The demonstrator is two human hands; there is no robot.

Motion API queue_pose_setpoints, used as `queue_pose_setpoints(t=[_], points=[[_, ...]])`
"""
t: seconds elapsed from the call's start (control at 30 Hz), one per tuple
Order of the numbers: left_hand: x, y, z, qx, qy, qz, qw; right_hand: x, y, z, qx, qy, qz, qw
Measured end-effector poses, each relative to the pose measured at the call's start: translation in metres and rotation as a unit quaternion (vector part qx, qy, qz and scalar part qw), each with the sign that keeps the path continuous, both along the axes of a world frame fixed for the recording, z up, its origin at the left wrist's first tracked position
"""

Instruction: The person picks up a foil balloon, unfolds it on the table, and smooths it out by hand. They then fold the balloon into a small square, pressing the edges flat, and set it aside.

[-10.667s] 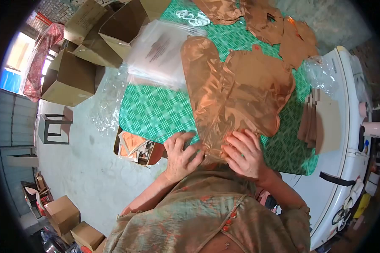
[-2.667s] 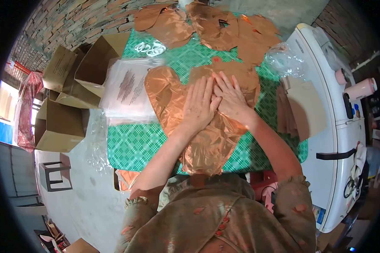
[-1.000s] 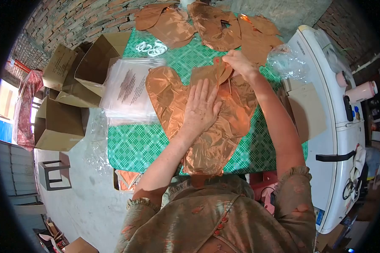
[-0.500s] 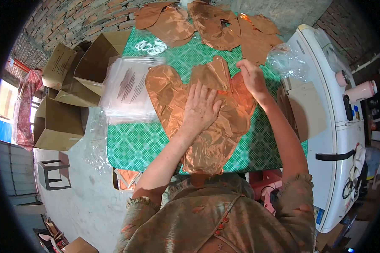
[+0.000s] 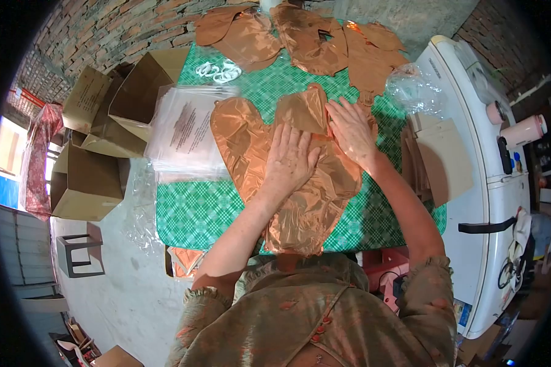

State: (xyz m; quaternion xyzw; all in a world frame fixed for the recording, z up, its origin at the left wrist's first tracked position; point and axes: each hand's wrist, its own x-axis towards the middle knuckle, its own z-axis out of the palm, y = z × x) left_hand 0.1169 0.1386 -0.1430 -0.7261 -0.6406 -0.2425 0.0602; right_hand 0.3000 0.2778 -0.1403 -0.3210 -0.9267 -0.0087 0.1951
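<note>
**Copper-coloured foil lying on green checked tablecloth**

The tablecloth is supporting the foil, which is spreading flat at the near edge, its long axis running away from the person's torso. The foil's upper section is extending at the far end. The left hand is resting palm-down mid-foil, directly below that section, fingers straight and grasping nothing. The right hand is lying nearer the section's right edge, its fingertips pointing away and leftward, fingers extended, no grip showing.
</note>
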Motion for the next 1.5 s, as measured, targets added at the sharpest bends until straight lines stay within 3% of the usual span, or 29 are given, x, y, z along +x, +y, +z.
queue_pose_setpoints(t=[0.13, 0.43, 0.63, 0.73, 0.83, 0.9, 1.0, 1.13, 1.23, 1.5], points=[[0.0, 0.001, -0.003, 0.027, -0.014, -0.005, 1.0, -0.003, -0.003, -0.001, 0.002, 0.002, 0.008, 1.0], [0.001, -0.001, 0.01, -0.083, 0.023, 0.015, 0.996, -0.006, -0.009, 0.002, -0.012, -0.006, 0.019, 1.0], [0.0, -0.001, 0.004, -0.001, 0.016, 0.009, 1.0, -0.011, -0.02, 0.006, -0.069, -0.052, -0.011, 0.996], [0.0, -0.001, 0.004, 0.01, 0.016, 0.007, 1.0, -0.012, -0.021, 0.007, -0.077, -0.062, -0.016, 0.995], [0.0, -0.002, 0.009, -0.08, 0.023, 0.013, 0.996, -0.014, -0.022, 0.006, -0.074, -0.064, -0.021, 0.995], [0.0, -0.002, 0.006, -0.024, 0.013, 0.006, 1.0, -0.015, -0.021, 0.006, -0.075, -0.065, -0.024, 0.995], [0.0, -0.002, 0.001, 0.003, 0.01, 0.009, 1.0, -0.009, -0.007, 0.012, -0.084, -0.004, -0.011, 0.996], [0.001, -0.002, 0.005, 0.0, 0.007, 0.007, 1.0, 0.009, 0.021, 0.005, 0.08, -0.018, -0.024, 0.996], [0.0, -0.002, 0.002, 0.004, 0.014, 0.008, 1.0, 0.022, 0.02, 0.0, 0.105, -0.075, -0.025, 0.991], [0.001, 0.0, 0.004, 0.002, 0.027, 0.009, 1.0, 0.008, -0.001, -0.002, 0.038, -0.08, -0.013, 0.996]])
